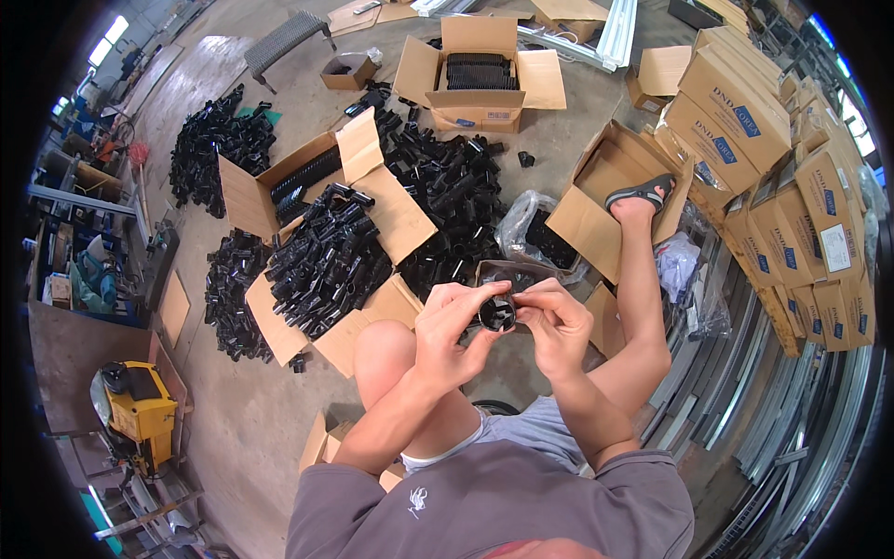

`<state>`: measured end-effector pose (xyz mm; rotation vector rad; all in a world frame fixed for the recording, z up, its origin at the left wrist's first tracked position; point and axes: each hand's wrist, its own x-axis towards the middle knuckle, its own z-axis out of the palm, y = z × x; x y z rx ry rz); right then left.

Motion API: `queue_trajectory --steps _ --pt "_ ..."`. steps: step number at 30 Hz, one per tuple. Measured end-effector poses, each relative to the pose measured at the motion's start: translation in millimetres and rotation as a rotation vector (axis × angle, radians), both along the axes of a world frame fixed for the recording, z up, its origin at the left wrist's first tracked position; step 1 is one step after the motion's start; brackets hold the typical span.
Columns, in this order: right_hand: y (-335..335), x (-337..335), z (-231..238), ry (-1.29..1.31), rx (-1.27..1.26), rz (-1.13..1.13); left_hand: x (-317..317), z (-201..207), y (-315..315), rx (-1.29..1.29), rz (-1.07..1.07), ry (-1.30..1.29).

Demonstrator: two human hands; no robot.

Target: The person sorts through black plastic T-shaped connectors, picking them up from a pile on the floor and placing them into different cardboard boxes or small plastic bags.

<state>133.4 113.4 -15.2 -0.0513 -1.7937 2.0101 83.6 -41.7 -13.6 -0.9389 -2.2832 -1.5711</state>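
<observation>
Spreading under everything, the concrete floor (237, 410) carries stacked brown cartons (731, 121) on the right and, nearer the person, long metal profiles (717, 401). Loose heaps of black parts (447, 186) lie in the middle and toward the left, around an open carton (396, 210) whose flaps are folded out; more black pieces (326, 261) are piled at its near side, partly over it. A far carton (475, 118) stands open with black pieces in neat rows. To the right, the person's sandalled foot (638, 193) is at another open carton (582, 224).

The left hand (447, 331) and right hand (562, 326) are close together above the lap, their fingers and thumbs pinching one short black tube (498, 312) between them. Its open end faces up toward the head; what sits inside is too dark to tell.

The step in hand seems to be close two-handed work on this single part, either checking or fitting it; which, I cannot tell. The next move likely calls for a steady left grip while the right fingertips work at the rim.
</observation>
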Motion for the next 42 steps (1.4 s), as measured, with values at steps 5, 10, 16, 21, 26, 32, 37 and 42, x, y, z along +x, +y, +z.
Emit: queue_trajectory --steps 5,10,16,21,26,32,37,42 --pt "-10.0 3.6 -3.6 0.059 0.261 -0.098 1.3 4.1 6.1 -0.107 0.097 -0.01" --pt "-26.5 -11.6 -16.3 -0.165 0.304 -0.229 1.6 -13.1 20.4 -0.3 0.327 0.11" --pt "-5.3 -25.7 -37.7 -0.31 0.319 -0.109 -4.4 -22.4 13.9 -0.337 0.06 -0.33" --pt "20.7 -29.3 -50.1 -0.411 0.126 0.1 -12.9 -20.5 7.8 -0.147 -0.061 -0.571" --pt "24.5 -31.3 -30.2 -0.381 -0.214 0.25 -9.3 -35.0 15.3 0.222 -0.174 -0.998" --pt "14.3 -44.2 -43.0 -0.257 0.104 0.121 -11.4 -35.0 11.6 0.468 -0.094 -1.167" --pt "8.0 -61.7 -85.4 -0.173 0.255 0.041 -15.8 -29.3 1.5 0.595 -0.048 -1.336" --pt "54.8 -92.6 -205.9 -0.599 0.528 0.078 -24.0 -15.4 3.8 0.703 0.002 -1.495"
